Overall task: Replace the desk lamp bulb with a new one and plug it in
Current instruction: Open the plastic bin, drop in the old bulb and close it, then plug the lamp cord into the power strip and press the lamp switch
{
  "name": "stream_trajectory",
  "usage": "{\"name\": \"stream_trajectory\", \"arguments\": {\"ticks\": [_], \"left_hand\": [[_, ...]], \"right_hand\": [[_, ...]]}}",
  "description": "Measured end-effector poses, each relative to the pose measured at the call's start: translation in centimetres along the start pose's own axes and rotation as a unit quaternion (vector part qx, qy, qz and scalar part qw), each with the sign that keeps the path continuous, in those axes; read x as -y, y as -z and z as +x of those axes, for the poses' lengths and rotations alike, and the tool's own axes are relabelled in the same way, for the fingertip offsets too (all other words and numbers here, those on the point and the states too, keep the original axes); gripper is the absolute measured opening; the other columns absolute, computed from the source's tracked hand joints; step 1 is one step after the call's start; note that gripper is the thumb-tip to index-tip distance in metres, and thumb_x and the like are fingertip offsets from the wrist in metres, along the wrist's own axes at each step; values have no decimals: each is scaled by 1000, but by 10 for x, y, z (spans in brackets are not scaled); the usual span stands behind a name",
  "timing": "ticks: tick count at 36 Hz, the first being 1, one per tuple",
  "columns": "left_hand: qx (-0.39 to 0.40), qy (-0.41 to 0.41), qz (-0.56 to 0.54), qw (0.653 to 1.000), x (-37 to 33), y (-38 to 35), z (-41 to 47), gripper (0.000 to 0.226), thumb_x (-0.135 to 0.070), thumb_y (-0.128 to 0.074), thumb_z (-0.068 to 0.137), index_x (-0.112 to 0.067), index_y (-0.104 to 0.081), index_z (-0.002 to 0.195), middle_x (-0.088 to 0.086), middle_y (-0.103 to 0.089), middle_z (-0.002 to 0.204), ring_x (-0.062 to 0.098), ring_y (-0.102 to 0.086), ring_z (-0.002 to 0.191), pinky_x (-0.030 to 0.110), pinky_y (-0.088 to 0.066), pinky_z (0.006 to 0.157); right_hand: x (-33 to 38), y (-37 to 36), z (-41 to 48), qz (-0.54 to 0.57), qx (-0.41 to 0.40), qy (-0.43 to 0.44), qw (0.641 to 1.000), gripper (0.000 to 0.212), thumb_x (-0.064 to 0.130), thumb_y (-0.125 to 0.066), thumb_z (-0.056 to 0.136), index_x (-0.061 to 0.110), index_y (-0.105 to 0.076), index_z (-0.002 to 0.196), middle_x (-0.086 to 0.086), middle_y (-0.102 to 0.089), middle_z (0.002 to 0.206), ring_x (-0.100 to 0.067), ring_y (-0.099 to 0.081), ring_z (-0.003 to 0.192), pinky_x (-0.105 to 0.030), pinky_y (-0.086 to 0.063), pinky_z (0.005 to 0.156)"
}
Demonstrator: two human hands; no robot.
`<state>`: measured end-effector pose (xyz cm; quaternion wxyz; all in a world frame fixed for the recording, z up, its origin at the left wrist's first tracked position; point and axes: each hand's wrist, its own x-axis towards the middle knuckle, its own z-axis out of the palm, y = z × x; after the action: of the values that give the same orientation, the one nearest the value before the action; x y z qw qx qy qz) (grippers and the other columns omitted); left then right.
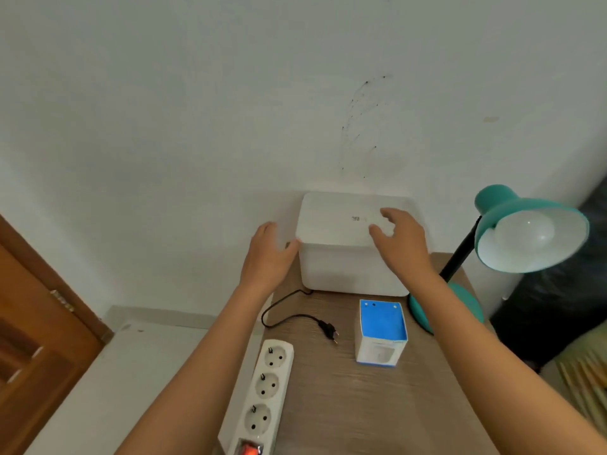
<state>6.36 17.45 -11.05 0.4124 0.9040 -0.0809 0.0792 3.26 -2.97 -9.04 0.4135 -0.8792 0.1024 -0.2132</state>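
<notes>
Left hand [267,254] at the left side of a white box [348,254], fingers [267,229] straight and close together, palm turned toward the box wall, thumb near the front left corner of the lid; touching or just short of it, cannot tell. Right hand [399,239] over the right half of the lid, fingers [387,215] spread and slightly curled, tips resting on or hovering just above the top; nothing gripped in either hand. Box standing at the back of a wood-grain table [345,405], against a pale wall [230,110] marked with dark specks. Just in front of the box, a small blue-and-white carton [381,333] standing upright. To its left, a black cord [279,310] looping out from under the box edge and ending in a loose plug [330,331] lying on the table, not in any socket. Along the left edge of the table, a white power strip [266,389] with three empty sockets in view and a glowing orange switch [249,449] at its near end. At the right, a teal desk lamp [512,224] on a black neck, round base partly hidden behind the right forearm, shade tilted toward the camera with a white bulb [525,234] seated inside. Brown wooden door [36,323] at far left, pale floor [115,372] below it, dark blurred shapes at far right.
</notes>
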Motion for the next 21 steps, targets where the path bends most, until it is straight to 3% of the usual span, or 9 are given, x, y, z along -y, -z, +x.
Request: {"name": "stream_trajectory", "arguments": {"ticks": [3,6,12,16,21], "left_hand": [[-11,26,5,1000,25,6,-40,61,-39,-51,94,-7,-33,142,6,-34,149,20,-33,136,27,-28,102],[-38,68,-13,997,54,5,-82,64,-42,-53,92,-9,-32,143,5,-34,149,18,-33,136,25,-27,102],[34,125,-22,991,92,-15,-153,72,-52,-52,89,-13,-28,144,-1,-30,149,15,-30,137,23,-28,100],[69,109,-35,991,105,-28,-173,46,-52,-56,86,-26,-44,122,-10,-46,119,13,-48,114,23,-41,83],[77,91,-58,991,109,-34,-179,49,-49,-57,85,-31,-41,128,-11,-49,117,7,-49,107,25,-44,85]], "right_hand": [[11,-22,-37,67,20,12,997,37,13,-59,88,4,-56,123,-11,-59,124,-20,-56,111,-27,-43,96],[10,-52,-75,116,75,-16,990,31,10,-58,87,8,-60,118,-7,-62,119,-14,-57,103,-21,-42,89],[-23,-98,-121,35,151,-42,987,38,14,-58,88,8,-55,126,-9,-58,129,-21,-53,120,-31,-41,102],[-40,-116,-125,-24,147,-58,987,43,14,-52,91,5,-48,133,-12,-51,137,-25,-46,127,-30,-33,105],[-51,-134,-124,-60,152,-77,984,40,8,-48,92,0,-50,131,-20,-53,132,-31,-48,124,-33,-34,105]]}}
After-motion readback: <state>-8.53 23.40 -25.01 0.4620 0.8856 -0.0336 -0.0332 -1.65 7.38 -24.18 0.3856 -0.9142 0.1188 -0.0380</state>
